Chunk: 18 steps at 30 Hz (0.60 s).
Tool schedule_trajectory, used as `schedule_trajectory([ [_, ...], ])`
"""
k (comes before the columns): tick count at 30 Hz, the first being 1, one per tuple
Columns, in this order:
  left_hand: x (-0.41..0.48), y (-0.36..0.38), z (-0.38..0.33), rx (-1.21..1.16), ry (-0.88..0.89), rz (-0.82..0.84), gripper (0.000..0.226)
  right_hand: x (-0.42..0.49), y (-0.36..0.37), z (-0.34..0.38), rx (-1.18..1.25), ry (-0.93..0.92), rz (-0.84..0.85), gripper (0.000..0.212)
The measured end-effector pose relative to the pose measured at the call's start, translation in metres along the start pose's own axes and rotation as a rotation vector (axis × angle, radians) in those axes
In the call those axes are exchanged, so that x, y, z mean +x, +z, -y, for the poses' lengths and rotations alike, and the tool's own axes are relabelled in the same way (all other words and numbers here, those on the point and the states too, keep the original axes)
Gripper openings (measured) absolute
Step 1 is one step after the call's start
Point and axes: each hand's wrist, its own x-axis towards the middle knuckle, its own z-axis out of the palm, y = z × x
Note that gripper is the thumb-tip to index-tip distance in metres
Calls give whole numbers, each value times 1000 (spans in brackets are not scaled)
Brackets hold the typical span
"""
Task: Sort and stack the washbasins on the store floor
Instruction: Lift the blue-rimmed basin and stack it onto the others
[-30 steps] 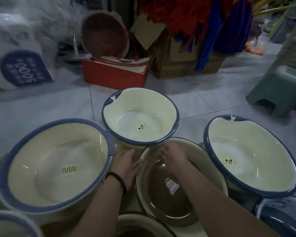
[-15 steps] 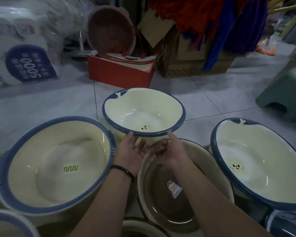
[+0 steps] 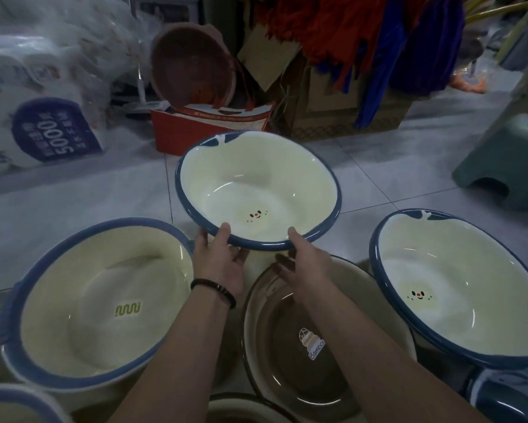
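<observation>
A cream washbasin with a dark blue rim and a small face print (image 3: 258, 190) is held in the air at the centre. My left hand (image 3: 220, 261) grips its near rim, thumb over the edge. My right hand (image 3: 305, 264) grips the same rim a little to the right. A matching face-print basin (image 3: 458, 288) rests tilted at the right. A larger cream basin with a light blue rim and a green squiggle label (image 3: 97, 303) sits at the left. Below my arms lies a brown-lined basin (image 3: 290, 346) with a sticker.
More basin rims show at the bottom left (image 3: 15, 404), bottom centre (image 3: 244, 410) and bottom right (image 3: 510, 392). A red box (image 3: 207, 129) with a brown basin (image 3: 192, 65), a cardboard box (image 3: 345, 105), a tissue pack (image 3: 36, 117) and a green stool (image 3: 507, 160) stand on the tiled floor.
Both hands moved from under the face-print basin to its near rim, took hold and lifted it, tilting it toward me.
</observation>
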Motion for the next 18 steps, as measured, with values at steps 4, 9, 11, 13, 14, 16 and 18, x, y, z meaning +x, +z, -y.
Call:
schedule_trajectory([
  [4,-29,35,-7,58,-51,134,37,-25,-35,62,25,-110,-84,34],
  [9,-74,103,8,111,-64,352,36,-59,-117,130,101,-324,-243,31],
  [11,-91,131,22,137,-95,424,33,-68,-155,152,90,-409,-353,31],
  [13,-110,154,40,178,-141,478,32,-71,-193,169,83,-458,-465,35],
  [14,-120,162,49,212,-168,499,31,-70,-212,175,67,-475,-523,38],
  [16,-135,170,69,281,-215,538,29,-66,-250,179,41,-480,-623,42],
  [18,-143,171,87,340,-257,550,27,-62,-287,176,31,-475,-691,38],
])
